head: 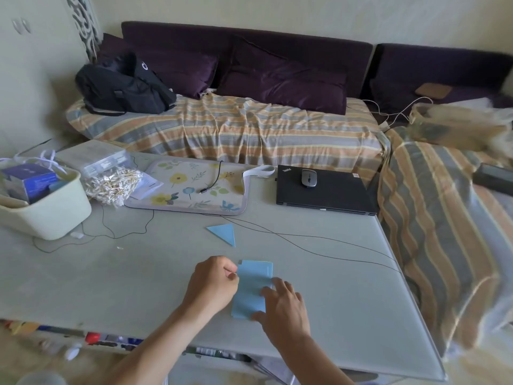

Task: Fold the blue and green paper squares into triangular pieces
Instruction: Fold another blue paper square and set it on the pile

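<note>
Paper first: a light blue paper rectangle point(252, 290) lies low in the frame's centre on the pale smooth bench point(138, 273), long axis running up-frame. The left hand point(213, 284) pinches its upper left edge with curled fingers point(231, 270); the right hand point(280, 307) presses it with straight fingers. A finished blue paper triangle point(224, 232) sits just above.

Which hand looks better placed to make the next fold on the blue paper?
Probably the left hand: it already pinches the blue paper's left edge, while the right hand lies flat, pinning it down.
</note>
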Action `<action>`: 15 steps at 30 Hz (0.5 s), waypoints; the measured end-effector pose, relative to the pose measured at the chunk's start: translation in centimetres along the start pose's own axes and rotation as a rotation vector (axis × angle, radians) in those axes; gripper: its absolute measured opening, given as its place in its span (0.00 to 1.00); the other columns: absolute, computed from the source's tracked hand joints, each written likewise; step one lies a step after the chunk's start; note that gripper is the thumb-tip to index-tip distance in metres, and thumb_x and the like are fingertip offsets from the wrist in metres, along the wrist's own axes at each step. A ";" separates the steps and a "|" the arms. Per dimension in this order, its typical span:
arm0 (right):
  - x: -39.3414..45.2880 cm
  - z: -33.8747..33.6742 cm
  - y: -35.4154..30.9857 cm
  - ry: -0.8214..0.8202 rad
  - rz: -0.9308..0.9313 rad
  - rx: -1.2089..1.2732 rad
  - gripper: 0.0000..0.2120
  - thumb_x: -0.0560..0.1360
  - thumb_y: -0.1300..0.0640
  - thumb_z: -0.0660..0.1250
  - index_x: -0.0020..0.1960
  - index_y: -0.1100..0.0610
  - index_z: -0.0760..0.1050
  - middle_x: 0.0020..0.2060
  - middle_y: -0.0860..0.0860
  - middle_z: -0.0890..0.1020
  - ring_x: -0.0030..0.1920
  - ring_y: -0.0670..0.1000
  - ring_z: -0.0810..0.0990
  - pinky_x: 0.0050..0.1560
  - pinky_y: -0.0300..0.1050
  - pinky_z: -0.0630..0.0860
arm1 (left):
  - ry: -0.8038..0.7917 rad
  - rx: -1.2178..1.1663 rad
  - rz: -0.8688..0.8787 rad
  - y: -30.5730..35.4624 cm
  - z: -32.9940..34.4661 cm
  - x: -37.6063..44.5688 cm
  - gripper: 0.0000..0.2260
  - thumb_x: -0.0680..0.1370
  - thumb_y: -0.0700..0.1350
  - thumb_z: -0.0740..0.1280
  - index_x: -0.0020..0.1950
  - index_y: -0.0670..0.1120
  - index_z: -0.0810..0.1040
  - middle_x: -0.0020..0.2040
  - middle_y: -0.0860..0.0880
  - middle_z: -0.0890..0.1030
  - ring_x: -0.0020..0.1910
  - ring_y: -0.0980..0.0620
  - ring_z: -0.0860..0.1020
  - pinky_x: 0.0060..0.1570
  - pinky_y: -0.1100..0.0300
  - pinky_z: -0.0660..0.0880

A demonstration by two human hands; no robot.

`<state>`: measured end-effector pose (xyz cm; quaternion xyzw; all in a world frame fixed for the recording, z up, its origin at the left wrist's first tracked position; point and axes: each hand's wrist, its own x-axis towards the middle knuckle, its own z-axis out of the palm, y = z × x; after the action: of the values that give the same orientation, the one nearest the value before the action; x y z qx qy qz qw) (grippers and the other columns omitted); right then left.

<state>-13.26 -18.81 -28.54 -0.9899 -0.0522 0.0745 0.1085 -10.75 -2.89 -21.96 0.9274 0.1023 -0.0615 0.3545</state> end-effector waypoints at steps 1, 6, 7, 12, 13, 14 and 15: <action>0.0 0.1 -0.1 0.007 -0.024 0.016 0.21 0.78 0.45 0.68 0.68 0.52 0.74 0.70 0.49 0.70 0.71 0.53 0.68 0.66 0.48 0.66 | -0.008 0.003 -0.003 0.0 0.1 0.0 0.11 0.78 0.43 0.66 0.57 0.51 0.84 0.52 0.54 0.85 0.55 0.53 0.82 0.50 0.66 0.72; -0.3 0.5 -0.1 0.068 -0.058 0.113 0.15 0.78 0.52 0.68 0.63 0.53 0.76 0.69 0.50 0.73 0.67 0.54 0.73 0.64 0.47 0.69 | -0.074 0.070 -0.004 -0.3 0.5 0.1 0.11 0.78 0.44 0.66 0.58 0.50 0.84 0.53 0.53 0.85 0.56 0.52 0.82 0.53 0.64 0.74; -0.3 0.4 0.0 0.088 -0.045 0.144 0.15 0.78 0.51 0.68 0.63 0.52 0.76 0.69 0.50 0.73 0.66 0.53 0.74 0.63 0.46 0.70 | -0.092 0.086 -0.009 -0.4 0.5 0.1 0.10 0.79 0.44 0.66 0.58 0.50 0.83 0.54 0.52 0.85 0.56 0.50 0.82 0.54 0.62 0.75; -0.5 -1.0 0.6 0.213 0.007 0.269 0.15 0.77 0.50 0.70 0.63 0.49 0.77 0.65 0.48 0.72 0.61 0.51 0.76 0.54 0.43 0.73 | -0.100 0.084 -0.050 -0.1 0.7 0.1 0.16 0.81 0.52 0.64 0.36 0.48 0.70 0.35 0.45 0.79 0.36 0.44 0.71 0.38 0.56 0.71; -0.6 -1.3 0.6 0.245 0.007 0.289 0.15 0.77 0.50 0.71 0.63 0.49 0.77 0.65 0.48 0.73 0.60 0.51 0.77 0.53 0.43 0.73 | -0.109 0.049 -0.073 0.1 0.7 0.0 0.19 0.82 0.54 0.63 0.34 0.47 0.68 0.33 0.45 0.76 0.34 0.44 0.70 0.35 0.56 0.68; -0.8 -1.6 0.5 0.268 0.005 0.306 0.15 0.76 0.50 0.71 0.62 0.49 0.78 0.64 0.48 0.73 0.58 0.52 0.78 0.51 0.42 0.73 | -0.124 0.009 -0.089 0.2 0.7 0.0 0.21 0.81 0.57 0.63 0.33 0.47 0.68 0.31 0.46 0.76 0.33 0.44 0.72 0.35 0.56 0.68; -0.9 -1.9 0.5 0.283 -0.001 0.321 0.15 0.76 0.50 0.72 0.62 0.49 0.78 0.64 0.48 0.74 0.57 0.52 0.78 0.50 0.42 0.73 | -0.135 -0.043 -0.098 0.3 0.7 0.0 0.21 0.80 0.59 0.63 0.33 0.47 0.70 0.31 0.46 0.76 0.33 0.45 0.73 0.36 0.56 0.69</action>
<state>-13.78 -19.78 -26.68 -0.9605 -0.0242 -0.0579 0.2710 -10.70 -3.62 -22.29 0.9072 0.1245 -0.1392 0.3769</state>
